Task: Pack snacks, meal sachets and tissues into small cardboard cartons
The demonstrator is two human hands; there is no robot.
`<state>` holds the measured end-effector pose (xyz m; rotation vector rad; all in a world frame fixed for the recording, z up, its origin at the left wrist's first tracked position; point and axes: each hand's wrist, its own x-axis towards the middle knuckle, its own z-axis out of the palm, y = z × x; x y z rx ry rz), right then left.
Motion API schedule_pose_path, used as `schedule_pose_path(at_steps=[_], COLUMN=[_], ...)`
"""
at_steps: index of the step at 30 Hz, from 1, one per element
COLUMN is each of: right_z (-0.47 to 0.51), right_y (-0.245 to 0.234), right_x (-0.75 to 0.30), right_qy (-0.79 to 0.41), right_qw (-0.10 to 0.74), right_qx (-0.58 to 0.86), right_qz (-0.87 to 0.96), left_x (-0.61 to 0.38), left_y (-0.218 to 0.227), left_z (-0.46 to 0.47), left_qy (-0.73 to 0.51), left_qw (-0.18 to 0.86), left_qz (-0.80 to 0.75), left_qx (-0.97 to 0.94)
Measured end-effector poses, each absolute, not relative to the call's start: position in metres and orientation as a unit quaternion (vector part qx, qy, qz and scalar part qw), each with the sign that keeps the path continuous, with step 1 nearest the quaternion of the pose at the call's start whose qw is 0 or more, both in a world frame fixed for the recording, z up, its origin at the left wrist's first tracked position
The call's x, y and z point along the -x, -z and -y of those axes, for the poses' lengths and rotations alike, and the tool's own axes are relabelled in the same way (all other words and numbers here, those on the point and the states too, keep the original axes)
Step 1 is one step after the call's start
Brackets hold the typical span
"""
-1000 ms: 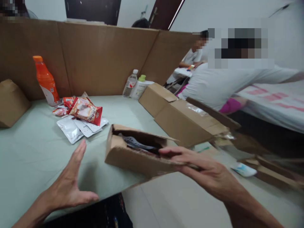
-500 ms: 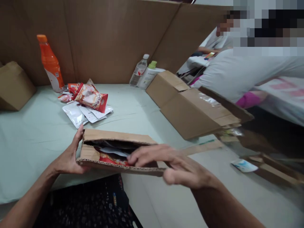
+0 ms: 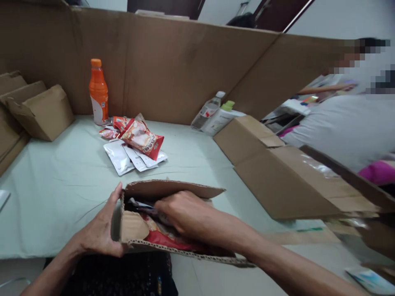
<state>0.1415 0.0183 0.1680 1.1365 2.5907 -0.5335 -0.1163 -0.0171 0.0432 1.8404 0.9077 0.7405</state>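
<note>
A small cardboard box (image 3: 135, 226) with its top flaps spread is held near the table's front edge. My left hand (image 3: 100, 230) grips its left end, thumb at the upper corner and fingers underneath. Inside lie a red snack bag (image 3: 163, 239) and a silvery packet (image 3: 142, 206). My right hand (image 3: 185, 213) reaches into the box, its fingers curled closed at the silvery packet; the fingertips are partly hidden. Behind the box, a red and white snack bag (image 3: 142, 137) rests on several silver-white sachets (image 3: 119, 158).
An orange drink bottle (image 3: 98, 96) stands by the cardboard partition (image 3: 173, 61). A clear water bottle (image 3: 208, 111) and a white bottle with a green cap (image 3: 220, 119) lean at the back. Cardboard boxes (image 3: 51, 113) stand left; a long carton (image 3: 277, 176) lies right, near a seated person (image 3: 336, 123).
My right hand has moved deeper into the box and its fingers have curled in. The box's far flap now stands raised. The view has shifted, so the scene sits farther right.
</note>
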Motion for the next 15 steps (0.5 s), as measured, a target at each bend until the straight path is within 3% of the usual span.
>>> schedule_pose_path(at_steps=[2,4,6,8,11,15], right_z=[-0.014,-0.013,-0.020,-0.042,-0.103,-0.206], right_y=[-0.174,-0.188,-0.206,-0.221,-0.230,-0.204], right_x=[-0.160,-0.183,-0.200,-0.204,-0.185,-0.130], right_qy=[0.205,0.209,0.162,0.077,-0.035,-0.093], right_qw=[0.026,-0.155,-0.349,-0.475,-0.504,-0.365], right_qx=[-0.395,-0.402,-0.452,-0.512,-0.527,-0.559], right_qz=[-0.895,-0.878,-0.805,-0.711,-0.683,-0.739], left_x=[0.121,0.133,0.151,0.172,0.195,0.203], left_y=[-0.044,-0.047,-0.049,-0.051,-0.047,-0.033], left_z=[0.015,0.011,0.007,0.006,0.007,0.010], left_qy=[-0.310,-0.320,-0.326,-0.333,-0.355,-0.375], left_qw=[0.457,0.450,0.432,0.403,0.349,0.328], left_qz=[-0.369,-0.373,-0.389,-0.420,-0.470,-0.484], left_qx=[-0.748,-0.746,-0.745,-0.742,-0.729,-0.720])
